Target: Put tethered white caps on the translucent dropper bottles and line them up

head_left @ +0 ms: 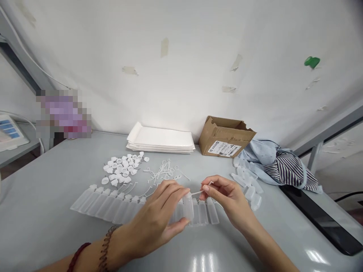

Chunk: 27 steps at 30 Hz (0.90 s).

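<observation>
My left hand (159,211) grips a small translucent plastic bottle (188,208) upright, its thumb near the base and fingers at the neck. In a pinch, my right hand (227,196) has hold of a thin white plastic strap (197,193), whose other end meets the bottle's neck. Whether it loops round the neck is too small to tell. Behind and beneath my hands lies a row of similar bottles (96,202), several with thin straps at their necks. Farther back are a heap of white caps (121,166) and a pile of loose straps with ring ends (163,170).
A stack of white envelopes (163,138) and an open cardboard box (227,139) stand by the wall. Loose bottles (249,183) lie at the right, beside light blue and striped cloth (286,168). A long black object (320,221) rests along the right side.
</observation>
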{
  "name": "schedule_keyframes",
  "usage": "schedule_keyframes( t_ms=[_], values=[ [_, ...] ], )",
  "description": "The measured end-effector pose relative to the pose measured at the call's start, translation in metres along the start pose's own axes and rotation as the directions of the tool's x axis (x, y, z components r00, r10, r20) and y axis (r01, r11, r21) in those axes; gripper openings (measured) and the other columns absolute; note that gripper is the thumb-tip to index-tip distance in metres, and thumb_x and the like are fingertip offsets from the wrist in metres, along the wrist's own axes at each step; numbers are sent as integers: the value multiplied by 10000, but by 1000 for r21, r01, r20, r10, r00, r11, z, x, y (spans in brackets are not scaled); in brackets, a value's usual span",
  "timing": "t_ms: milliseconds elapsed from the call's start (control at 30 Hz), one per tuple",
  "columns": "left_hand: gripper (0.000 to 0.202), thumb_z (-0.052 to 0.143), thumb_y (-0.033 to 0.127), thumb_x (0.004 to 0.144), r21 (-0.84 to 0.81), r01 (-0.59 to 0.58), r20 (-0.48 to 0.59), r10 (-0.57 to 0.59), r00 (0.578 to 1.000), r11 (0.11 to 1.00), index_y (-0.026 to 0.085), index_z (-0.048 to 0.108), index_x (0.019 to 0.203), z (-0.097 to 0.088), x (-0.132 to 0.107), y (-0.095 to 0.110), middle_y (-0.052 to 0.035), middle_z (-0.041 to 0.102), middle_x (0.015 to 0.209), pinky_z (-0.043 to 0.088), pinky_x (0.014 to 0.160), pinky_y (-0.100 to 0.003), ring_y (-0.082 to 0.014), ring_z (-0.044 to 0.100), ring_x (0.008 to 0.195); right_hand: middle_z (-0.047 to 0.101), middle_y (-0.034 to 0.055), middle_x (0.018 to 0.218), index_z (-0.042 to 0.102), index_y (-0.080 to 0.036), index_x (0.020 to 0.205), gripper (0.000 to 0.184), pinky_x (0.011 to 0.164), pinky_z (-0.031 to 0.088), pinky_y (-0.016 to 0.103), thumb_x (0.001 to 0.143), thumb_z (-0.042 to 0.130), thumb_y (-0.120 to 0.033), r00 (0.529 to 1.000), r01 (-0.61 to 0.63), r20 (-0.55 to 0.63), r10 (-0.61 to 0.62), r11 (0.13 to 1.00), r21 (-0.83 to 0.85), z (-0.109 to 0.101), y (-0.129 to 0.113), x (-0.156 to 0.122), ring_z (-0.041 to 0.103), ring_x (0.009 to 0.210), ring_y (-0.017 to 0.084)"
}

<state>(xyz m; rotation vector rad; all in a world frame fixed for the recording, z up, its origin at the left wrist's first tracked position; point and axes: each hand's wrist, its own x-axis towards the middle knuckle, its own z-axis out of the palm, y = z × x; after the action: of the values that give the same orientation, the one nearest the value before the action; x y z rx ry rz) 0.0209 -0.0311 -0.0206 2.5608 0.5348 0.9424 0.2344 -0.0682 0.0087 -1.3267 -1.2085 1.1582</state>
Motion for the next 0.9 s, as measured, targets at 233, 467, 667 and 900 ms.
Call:
schedule_keyframes(
  t_ms=[233, 467, 667, 900],
  values=[
    [541, 611, 107, 853, -15, -3, -10, 3, 1000, 1000, 163, 355, 1326, 0, 0, 0, -122, 564, 1140, 448, 960, -436, -276, 466, 1114, 683, -2, 635, 648, -190, 863, 262, 681, 546, 319, 767, 722, -423, 1000, 5, -18, -5, 1000, -14, -2, 1, -1, 682, 649, 175],
    [521, 651, 119, 815, -132, 117, 51, -111, 992, 984, 199, 406, 1268, 7, 7, 6, -89, 567, 1121, 455, 939, -411, -265, 471, 1096, 625, -28, 640, 649, -181, 853, 258, 621, 525, 275, 738, 748, -389, 999, 32, -19, -32, 999, -24, -14, 0, 7, 652, 620, 137],
    [464, 686, 111, 741, -219, 283, 213, -237, 948, 934, 179, 503, 1162, 19, 34, 25, -81, 567, 1063, 476, 884, -422, -267, 489, 1047, 617, -24, 730, 627, -182, 934, 253, 595, 499, 270, 772, 707, -359, 998, 70, 11, -69, 987, -144, -41, -8, 8, 613, 592, 111],
    [393, 696, 183, 719, -132, 380, 381, -307, 872, 915, 138, 558, 1085, 40, 68, 40, -99, 568, 1062, 447, 922, -425, -276, 471, 1069, 656, 4, 730, 601, -184, 919, 151, 609, 488, 280, 835, 591, -308, 998, 58, 8, -63, 858, -510, -66, -15, 8, 596, 596, 127]
  ],
)
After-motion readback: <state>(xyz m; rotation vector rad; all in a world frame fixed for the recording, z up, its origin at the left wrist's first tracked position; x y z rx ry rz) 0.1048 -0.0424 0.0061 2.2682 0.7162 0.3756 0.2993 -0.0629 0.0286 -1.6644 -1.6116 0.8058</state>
